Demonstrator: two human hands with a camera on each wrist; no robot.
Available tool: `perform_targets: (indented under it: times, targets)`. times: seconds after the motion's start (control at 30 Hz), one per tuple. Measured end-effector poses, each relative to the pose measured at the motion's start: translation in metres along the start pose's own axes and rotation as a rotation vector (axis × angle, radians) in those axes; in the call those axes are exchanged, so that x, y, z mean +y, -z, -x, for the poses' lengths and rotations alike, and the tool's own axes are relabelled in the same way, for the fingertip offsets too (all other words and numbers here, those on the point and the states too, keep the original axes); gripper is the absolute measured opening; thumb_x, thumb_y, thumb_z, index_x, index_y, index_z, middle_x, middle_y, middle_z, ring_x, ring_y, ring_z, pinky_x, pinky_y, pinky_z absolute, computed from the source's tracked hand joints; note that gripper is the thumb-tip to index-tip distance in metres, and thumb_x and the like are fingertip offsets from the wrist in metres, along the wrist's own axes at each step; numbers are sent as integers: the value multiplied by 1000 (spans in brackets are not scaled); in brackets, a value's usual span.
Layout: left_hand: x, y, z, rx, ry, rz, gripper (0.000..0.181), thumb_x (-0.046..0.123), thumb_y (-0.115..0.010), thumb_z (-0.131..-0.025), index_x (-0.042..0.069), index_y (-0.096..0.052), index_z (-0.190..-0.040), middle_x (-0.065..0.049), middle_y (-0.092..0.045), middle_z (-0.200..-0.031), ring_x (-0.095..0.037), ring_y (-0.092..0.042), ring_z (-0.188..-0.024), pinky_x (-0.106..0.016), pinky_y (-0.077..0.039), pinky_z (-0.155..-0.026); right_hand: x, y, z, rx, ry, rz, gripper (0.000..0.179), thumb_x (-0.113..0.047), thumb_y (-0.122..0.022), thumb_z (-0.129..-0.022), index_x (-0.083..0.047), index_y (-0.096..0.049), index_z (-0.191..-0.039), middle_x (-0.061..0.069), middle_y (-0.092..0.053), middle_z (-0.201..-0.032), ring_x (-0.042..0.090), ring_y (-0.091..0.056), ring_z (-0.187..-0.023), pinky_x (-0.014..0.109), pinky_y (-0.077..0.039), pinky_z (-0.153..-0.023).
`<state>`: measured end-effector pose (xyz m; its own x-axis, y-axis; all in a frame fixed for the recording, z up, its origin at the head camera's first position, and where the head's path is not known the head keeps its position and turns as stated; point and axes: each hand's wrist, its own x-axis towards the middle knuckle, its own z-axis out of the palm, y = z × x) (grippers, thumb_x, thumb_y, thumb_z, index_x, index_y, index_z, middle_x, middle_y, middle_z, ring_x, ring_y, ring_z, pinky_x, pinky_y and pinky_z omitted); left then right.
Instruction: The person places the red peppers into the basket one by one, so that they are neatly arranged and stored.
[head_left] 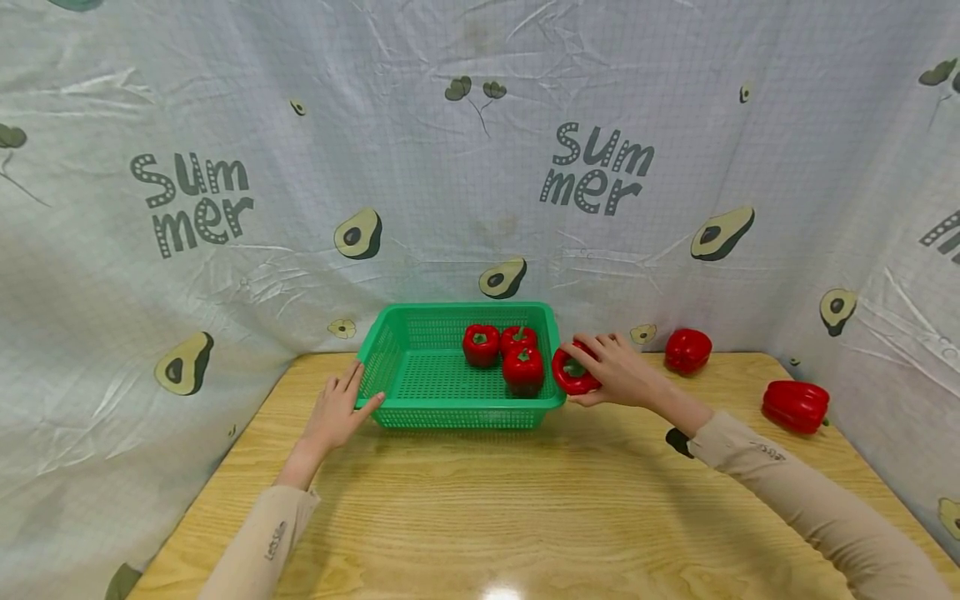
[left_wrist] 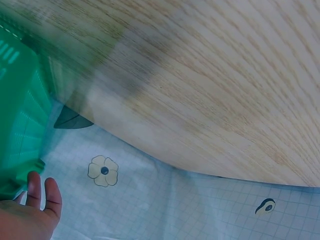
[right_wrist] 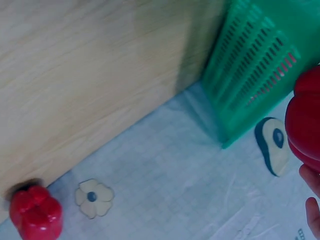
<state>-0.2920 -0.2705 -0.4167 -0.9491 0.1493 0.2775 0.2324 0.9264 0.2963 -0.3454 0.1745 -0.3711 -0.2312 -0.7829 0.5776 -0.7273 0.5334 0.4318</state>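
Observation:
My right hand [head_left: 617, 371] grips a red bell pepper [head_left: 573, 379] at the right rim of the green plastic basket [head_left: 457, 404]. In the right wrist view that pepper [right_wrist: 306, 117] appears at the right edge, fingers [right_wrist: 313, 215] below it, beside the basket wall. My left hand [head_left: 336, 410] rests at the basket's front left corner, fingers fairly straight along the left side and thumb over the front rim. Three red bell peppers sit together in the basket's right part: a left one [head_left: 481, 344], a back one [head_left: 519, 337] and a front one [head_left: 523, 371].
Two more red bell peppers lie on the wooden table [head_left: 480, 517] to the right: one near the back edge [head_left: 687, 351], the other near the right edge [head_left: 797, 407]. A printed cloth [head_left: 420, 167] hangs behind and at both sides of the table.

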Motion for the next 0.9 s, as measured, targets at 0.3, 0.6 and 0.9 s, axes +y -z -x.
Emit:
perform_targets:
  times: [0.3, 0.6, 0.9]
  targets:
    - [1, 0, 1, -5, 4, -9, 74, 48, -40, -91, -3, -20, -141, -20, -20, -146, -31, -36, -96, -48, -32, -81, -10, 4, -16, 17, -18, -34, 85, -62, -72, -56, -7, -51, -118, 14, -54, -104, 27, -54, -78, 40, -39, -66]
    - [0, 1, 1, 0, 6, -2, 74, 47, -40, -91, -3, -20, -141, -20, -19, -147, -29, -35, -92, -46, -31, -80, -18, 2, -35, 35, -58, -77, 94, -61, -76, -48, -5, -47, -117, 17, -53, -107, 27, -55, -89, 40, -42, -66]
    - [1, -1, 2, 0, 4, -4, 73, 47, -40, -91, -4, -20, -141, -20, -20, -146, -33, -36, -100, -50, -32, -83, -34, -5, -58, 84, -79, -28, 89, -59, -76, -52, -5, -49, -118, 14, -51, -105, 28, -51, -84, 41, -40, -64]
